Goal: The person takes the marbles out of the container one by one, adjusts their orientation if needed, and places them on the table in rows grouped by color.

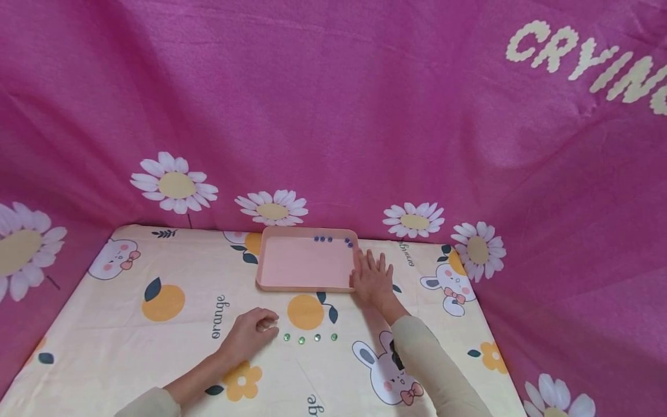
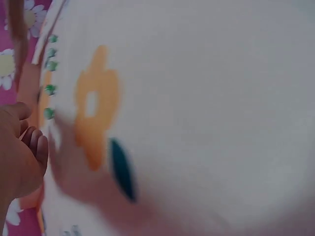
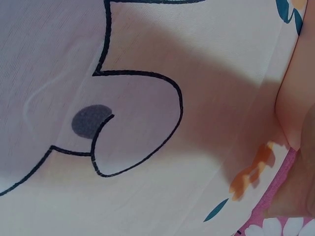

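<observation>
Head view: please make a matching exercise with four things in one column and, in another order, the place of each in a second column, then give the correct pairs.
Things:
1. pink tray
2. blue beads
3. green beads
4. right hand

Places:
A. in a row on the cloth, just right of the left hand
B. flat on the cloth against the tray's right edge
C. inside the tray, along its far edge
D. at the far middle of the printed cloth

Pairs: 1-D, 2-C, 3-A, 4-B
</observation>
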The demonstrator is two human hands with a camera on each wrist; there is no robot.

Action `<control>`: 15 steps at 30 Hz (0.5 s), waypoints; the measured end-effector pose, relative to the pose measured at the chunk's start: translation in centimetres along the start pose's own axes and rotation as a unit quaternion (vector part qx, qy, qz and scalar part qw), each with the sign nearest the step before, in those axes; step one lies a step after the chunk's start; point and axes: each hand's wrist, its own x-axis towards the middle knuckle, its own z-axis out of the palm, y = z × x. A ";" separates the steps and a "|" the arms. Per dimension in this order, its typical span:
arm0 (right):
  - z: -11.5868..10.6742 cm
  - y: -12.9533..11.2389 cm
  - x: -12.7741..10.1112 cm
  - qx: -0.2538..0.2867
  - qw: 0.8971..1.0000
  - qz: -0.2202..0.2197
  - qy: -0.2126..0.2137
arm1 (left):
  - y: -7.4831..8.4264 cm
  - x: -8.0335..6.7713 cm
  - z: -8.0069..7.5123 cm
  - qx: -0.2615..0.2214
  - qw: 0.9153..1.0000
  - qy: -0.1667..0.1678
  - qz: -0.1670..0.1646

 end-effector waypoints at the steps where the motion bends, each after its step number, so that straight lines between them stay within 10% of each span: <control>1: 0.0 0.0 0.0 -0.001 1.000 0.000 -0.001 | 0.3 0.2 -0.2 -0.013 1.000 0.002 -0.001; 15: 0.0 -0.2 0.0 0.002 1.000 -0.004 0.000 | 3.9 6.6 -1.5 -0.063 0.997 0.026 0.043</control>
